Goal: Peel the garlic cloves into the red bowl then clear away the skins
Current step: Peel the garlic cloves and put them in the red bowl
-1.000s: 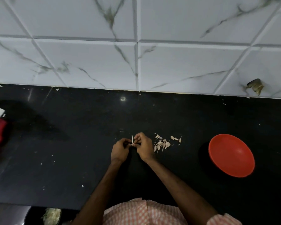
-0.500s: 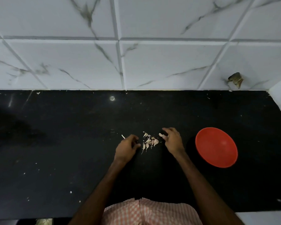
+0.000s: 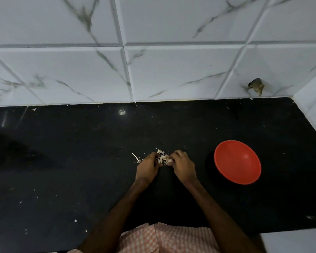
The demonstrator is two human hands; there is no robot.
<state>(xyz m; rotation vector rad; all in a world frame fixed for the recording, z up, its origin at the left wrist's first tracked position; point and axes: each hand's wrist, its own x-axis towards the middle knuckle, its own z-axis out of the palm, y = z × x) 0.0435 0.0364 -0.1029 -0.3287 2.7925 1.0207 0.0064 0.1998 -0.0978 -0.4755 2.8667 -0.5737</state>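
I watch the left hand (image 3: 147, 166) and right hand (image 3: 184, 167) curl into the garlic cloves (image 3: 162, 157) heaped on the black desk (image 3: 77, 161), left of the red bowl (image 3: 237, 162) (whether either grip pinches one I cannot tell); I judge them light, firm, papery-slick, best nipped at the tip.

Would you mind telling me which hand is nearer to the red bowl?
The right hand. It is beside the red bowl, not touching it, at the garlic cloves; the left hand is farther away, on the cloves' other side.
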